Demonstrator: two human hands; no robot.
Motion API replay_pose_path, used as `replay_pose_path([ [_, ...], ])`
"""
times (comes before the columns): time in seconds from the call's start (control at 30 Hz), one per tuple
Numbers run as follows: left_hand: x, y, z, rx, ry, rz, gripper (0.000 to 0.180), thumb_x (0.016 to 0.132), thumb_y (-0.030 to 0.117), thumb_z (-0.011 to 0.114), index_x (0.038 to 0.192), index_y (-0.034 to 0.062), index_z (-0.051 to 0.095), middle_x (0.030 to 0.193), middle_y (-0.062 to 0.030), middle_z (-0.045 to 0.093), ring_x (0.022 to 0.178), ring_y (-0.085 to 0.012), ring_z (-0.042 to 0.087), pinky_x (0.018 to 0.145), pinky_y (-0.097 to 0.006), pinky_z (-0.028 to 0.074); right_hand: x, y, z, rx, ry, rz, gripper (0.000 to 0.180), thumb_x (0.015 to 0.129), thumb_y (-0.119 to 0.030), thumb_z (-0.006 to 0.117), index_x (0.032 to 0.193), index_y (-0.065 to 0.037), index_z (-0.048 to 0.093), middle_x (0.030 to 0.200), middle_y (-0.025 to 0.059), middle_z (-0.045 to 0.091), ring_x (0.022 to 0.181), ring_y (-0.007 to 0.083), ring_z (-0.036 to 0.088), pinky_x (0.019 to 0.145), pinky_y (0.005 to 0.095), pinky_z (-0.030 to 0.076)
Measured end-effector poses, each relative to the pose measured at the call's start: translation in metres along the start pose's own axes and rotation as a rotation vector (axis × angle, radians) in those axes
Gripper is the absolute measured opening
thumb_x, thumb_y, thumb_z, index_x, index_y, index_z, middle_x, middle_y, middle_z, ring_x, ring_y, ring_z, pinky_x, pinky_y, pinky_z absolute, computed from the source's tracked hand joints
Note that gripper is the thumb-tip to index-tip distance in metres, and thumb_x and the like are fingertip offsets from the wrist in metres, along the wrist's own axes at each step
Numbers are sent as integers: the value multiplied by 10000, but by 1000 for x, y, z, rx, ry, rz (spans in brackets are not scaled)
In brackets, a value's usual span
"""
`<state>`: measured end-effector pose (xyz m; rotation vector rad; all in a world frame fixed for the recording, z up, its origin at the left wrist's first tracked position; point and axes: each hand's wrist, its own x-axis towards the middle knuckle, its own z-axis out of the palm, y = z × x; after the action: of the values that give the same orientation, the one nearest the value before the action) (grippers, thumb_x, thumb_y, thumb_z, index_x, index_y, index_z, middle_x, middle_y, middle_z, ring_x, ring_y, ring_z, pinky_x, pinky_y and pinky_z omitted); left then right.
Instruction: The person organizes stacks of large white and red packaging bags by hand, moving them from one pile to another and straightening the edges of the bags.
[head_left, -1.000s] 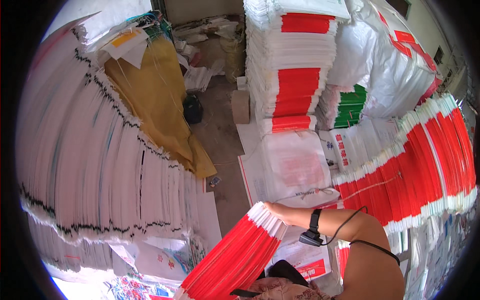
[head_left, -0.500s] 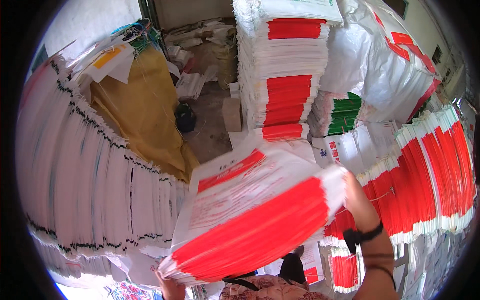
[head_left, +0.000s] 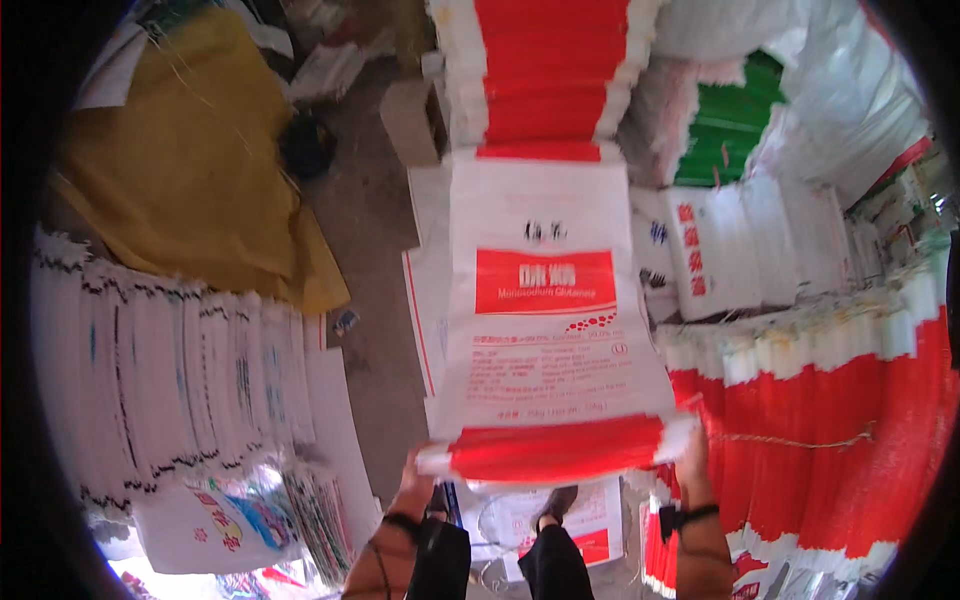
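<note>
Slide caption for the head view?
Left hand and right hand grip a red-and-white sack bundle at opposite ends, among stacked sacks.

1. Bundle [head_left: 550, 350] between left hand [head_left: 413, 485] and right hand [head_left: 692, 465], before the tall stack [head_left: 550, 70].
2. Left: sack row [head_left: 190, 375]; sheet [head_left: 190, 150] behind it.
3. Right: long stack [head_left: 820, 440]; behind it, flat sacks [head_left: 735, 245], then short stack [head_left: 730, 120].
4. Box [head_left: 408, 120] on the floor [head_left: 365, 240], between sheet and tall stack.
5. Shoes [head_left: 560, 503] below bundle.

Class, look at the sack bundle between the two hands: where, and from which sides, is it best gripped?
Probably the white near corners of the sack bundle, left hand from the left, right hand from the right: its wide, layered near edge runs crosswise between them, so two-sided support should keep it level.
</note>
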<state>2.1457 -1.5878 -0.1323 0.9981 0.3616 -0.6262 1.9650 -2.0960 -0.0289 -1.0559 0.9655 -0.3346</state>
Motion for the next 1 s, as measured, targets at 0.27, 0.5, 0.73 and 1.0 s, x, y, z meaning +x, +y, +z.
replay_pose_path([
  [0.27, 42, -58, 6, -19, 144, -321, 419, 968, 327, 406, 1204, 50, 615, 1161, -145, 673, 1075, -283, 651, 991, -412, 494, 62, 91, -105, 52, 122, 273, 527, 986, -531, 444, 1228, -94, 613, 1183, 77, 656, 1117, 238, 607, 966, 401, 485],
  [0.5, 66, -45, -71, -79, 100, -420, 438, 1018, 374, 409, 1271, 73, 604, 1298, -85, 640, 1183, -255, 608, 1066, -403, 454, 88, 100, -88, 16, 168, 528, 447, 978, -452, 471, 1187, -85, 620, 1143, 88, 649, 1095, 267, 605, 1019, 425, 452],
  [0.73, 29, -87, -101, 1165, -37, -64, 438, 909, 162, 602, 1325, 44, 531, 1239, -162, 642, 1162, -307, 615, 1007, -369, 484, 104, 127, -191, -380, 155, 445, 401, 1004, -428, 514, 1164, -75, 621, 1038, 64, 648, 901, 242, 623, 837, 416, 503],
  [1.0, -1, -76, -106, 1701, -273, 211, 530, 847, 101, 692, 1341, 41, 510, 1247, -189, 624, 1177, -322, 605, 1011, -355, 481, 79, 109, -108, -95, 156, 466, 419, 1020, -409, 469, 1201, -52, 593, 1072, 88, 646, 945, 237, 637, 827, 379, 503],
])
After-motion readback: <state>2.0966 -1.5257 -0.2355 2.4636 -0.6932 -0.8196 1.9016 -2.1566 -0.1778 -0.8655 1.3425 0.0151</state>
